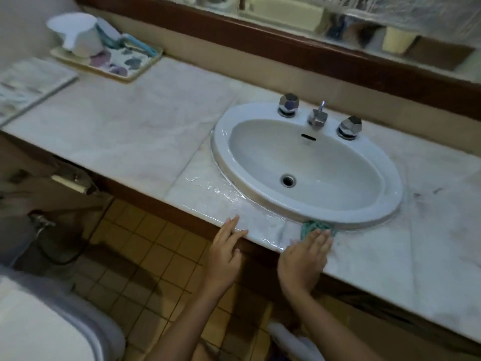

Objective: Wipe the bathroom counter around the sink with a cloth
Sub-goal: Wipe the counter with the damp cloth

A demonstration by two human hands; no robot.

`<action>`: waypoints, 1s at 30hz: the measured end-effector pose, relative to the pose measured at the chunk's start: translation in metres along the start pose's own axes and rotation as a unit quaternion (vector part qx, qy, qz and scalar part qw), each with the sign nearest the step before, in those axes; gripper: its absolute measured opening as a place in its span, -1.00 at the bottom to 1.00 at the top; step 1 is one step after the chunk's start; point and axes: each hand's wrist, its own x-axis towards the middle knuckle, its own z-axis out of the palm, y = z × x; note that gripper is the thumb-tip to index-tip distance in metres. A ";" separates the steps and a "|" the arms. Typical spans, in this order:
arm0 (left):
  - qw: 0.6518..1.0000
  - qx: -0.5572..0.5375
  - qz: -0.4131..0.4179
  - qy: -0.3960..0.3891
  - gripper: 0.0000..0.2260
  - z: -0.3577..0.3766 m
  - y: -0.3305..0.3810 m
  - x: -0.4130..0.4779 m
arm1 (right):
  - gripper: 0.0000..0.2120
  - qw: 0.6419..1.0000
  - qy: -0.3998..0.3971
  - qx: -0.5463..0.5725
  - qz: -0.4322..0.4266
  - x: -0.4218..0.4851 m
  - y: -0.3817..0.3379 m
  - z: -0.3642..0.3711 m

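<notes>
A white oval sink [223, 149] is set into a pale marble counter [135, 126]. A small teal cloth [313, 226] lies on the counter against the sink's front rim, and my right hand [303, 256] presses flat on it, fingers together, covering most of it. My left hand [227, 246] rests over the counter's front edge left of the sink, fingers spread and holding nothing. Streaks of water glisten on the marble along the sink's left and front rim.
A chrome spout [318, 116] with two faceted knobs stands behind the basin. A floral tray [122, 62] holding a white cup sits at the back left, next to a folded towel [28, 84]. Dark smudges mark the counter right of the sink. Below is tiled floor and a toilet.
</notes>
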 end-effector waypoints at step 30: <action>0.973 -0.038 -0.147 0.173 -0.69 -0.281 -0.132 0.141 | -0.32 0.950 -0.090 -0.110 -0.279 0.024 -0.249 0.105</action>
